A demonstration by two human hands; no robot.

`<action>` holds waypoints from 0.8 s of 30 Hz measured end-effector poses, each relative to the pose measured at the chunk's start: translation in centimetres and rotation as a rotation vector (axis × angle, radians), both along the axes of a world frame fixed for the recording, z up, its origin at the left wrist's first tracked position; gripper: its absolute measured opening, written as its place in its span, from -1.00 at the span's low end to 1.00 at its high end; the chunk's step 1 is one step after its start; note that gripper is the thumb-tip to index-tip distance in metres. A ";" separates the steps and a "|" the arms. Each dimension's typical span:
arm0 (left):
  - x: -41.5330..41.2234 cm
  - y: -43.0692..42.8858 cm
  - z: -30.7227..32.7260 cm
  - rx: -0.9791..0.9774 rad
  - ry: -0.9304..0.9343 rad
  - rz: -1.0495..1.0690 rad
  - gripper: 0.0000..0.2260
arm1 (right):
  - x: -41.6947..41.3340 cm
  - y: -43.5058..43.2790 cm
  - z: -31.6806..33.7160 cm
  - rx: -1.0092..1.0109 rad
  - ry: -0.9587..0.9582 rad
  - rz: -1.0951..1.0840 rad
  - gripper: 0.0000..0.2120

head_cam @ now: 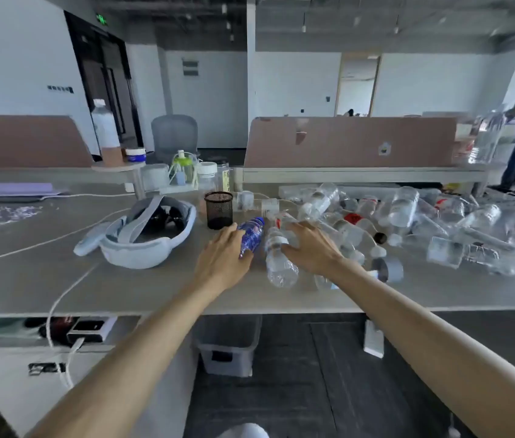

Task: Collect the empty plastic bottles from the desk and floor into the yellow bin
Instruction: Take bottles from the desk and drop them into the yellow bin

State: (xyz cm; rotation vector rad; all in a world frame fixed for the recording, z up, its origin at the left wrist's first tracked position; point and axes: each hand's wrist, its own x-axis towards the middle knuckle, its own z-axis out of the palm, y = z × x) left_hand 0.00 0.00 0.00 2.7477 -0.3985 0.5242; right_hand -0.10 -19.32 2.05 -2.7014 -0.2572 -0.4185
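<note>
1. The left hand (223, 260) lies palm down on the grey desk (142, 289), its fingers loosely curved round the near side of a small bottle with a blue label (251, 236); they touch it, but whether they have closed on it cannot be told.
2. The right hand (310, 248) is spread over a clear plastic bottle (278, 257) lying on its side, fingers apart and resting on its upper part, not wrapped round it.
3. The 2 bottles lie just beside each other near the desk's front edge.
4. To the right a heap of clear empty bottles (414, 222) covers the desk; several carry red-and-white labels, their writing too blurred to read.
5. The blue label's print is likewise unreadable.
6. A black mesh pen cup (219, 210) stands just behind the blue-labelled bottle, and a white VR headset (145, 235) lies to the left.
7. A grey storage box (227, 346) sits on the floor under the desk.
8. No yellow bin shows in this view.
</note>
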 end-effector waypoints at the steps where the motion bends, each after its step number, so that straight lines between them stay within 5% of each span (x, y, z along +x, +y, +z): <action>1: 0.0 0.4 0.2 -0.016 0.024 0.004 -0.55 | 0.4 0.8 0.1 0.004 0.011 -0.011 -0.48; 5: 0.4 1.2 1.1 -0.056 0.052 -0.002 -0.55 | 2.4 3.0 -0.4 0.048 0.163 -0.093 -0.28; 16: 0.8 2.3 1.1 -0.060 0.040 -0.001 -0.56 | 4.8 4.4 -2.7 0.054 0.424 -0.280 -0.24; 24: 2.0 2.5 0.7 -0.018 0.052 0.021 -0.56 | 4.6 2.4 -1.6 0.372 0.350 -0.190 -0.22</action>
